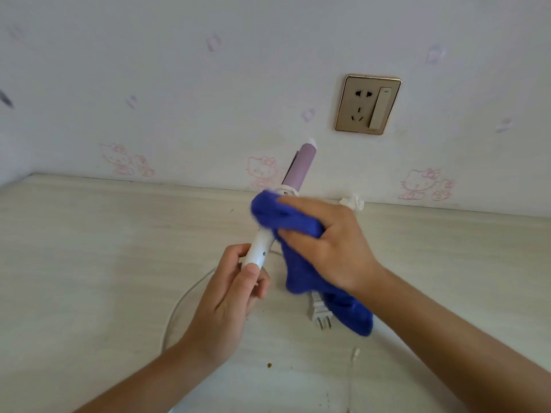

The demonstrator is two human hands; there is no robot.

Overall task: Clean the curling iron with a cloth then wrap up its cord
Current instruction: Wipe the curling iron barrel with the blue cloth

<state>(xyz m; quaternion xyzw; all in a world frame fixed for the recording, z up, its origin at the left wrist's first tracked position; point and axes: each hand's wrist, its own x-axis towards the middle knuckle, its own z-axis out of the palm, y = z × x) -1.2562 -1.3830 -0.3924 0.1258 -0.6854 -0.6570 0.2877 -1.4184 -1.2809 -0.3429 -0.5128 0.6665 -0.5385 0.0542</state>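
Note:
The curling iron (301, 165) has a lilac barrel and a white handle, and it tilts up and away toward the wall. My left hand (229, 296) grips the lower end of the white handle. My right hand (325, 242) presses a blue cloth (301, 251) around the upper handle, just below the barrel; the cloth's loose end hangs down to the table. The white cord (182, 299) curves across the table under my left hand. Its grey plug (320, 311) lies flat, partly under the cloth.
A pale wood-grain table (89, 248) meets a wall with cartoon-cat wallpaper. A gold wall socket with a switch (368, 104) is above the barrel tip. A small white crumpled item (353, 202) lies at the wall edge. Small crumbs (269, 365) dot the near table.

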